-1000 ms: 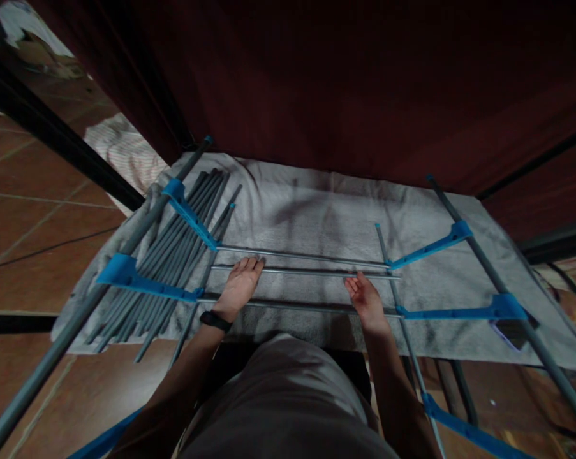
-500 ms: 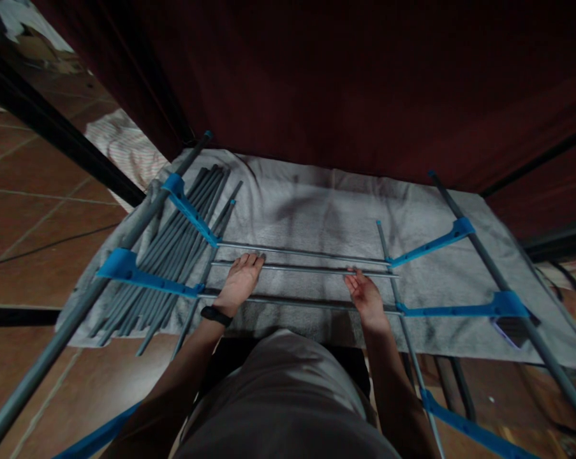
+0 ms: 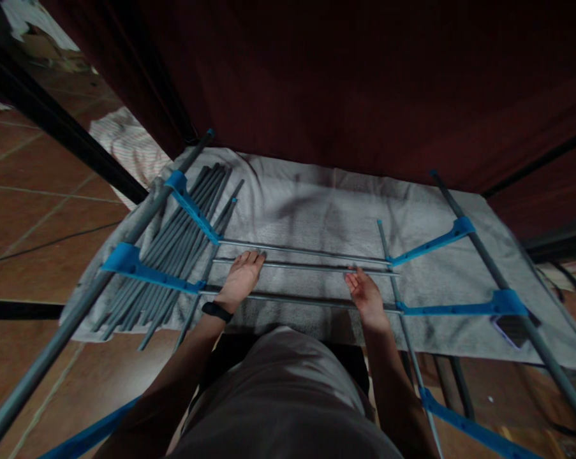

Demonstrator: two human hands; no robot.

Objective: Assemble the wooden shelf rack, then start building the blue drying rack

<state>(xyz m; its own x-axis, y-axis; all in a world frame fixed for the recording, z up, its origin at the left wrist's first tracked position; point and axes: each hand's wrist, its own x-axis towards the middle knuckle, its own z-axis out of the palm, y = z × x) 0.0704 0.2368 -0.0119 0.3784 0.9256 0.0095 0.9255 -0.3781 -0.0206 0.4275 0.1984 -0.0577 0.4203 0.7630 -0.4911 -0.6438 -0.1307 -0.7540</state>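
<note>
A grey metal rack frame with blue plastic brackets [image 3: 151, 274] stands in front of me over a grey towel [image 3: 316, 204] spread on the floor. Three thin metal rods cross its middle. My left hand [image 3: 240, 279], a black band on its wrist, lies flat with the fingers stretched over the middle rod [image 3: 307, 266]. My right hand [image 3: 365, 294] is held edge-on beside the same rod's right end, with its fingers extended and its fingertips at the rod. The near rod [image 3: 297, 298] passes across both wrists.
A bundle of loose grey rods [image 3: 182, 242] lies on the towel's left part. A dark red curtain [image 3: 364, 83] hangs behind. Brown floor tiles [image 3: 39, 217] spread to the left, with a striped cloth [image 3: 125, 150] on them. Long grey side poles [image 3: 508, 293] run along both flanks.
Both hands have stayed on the middle rod; the view has shifted slightly, with the frame sitting a little higher in the picture.
</note>
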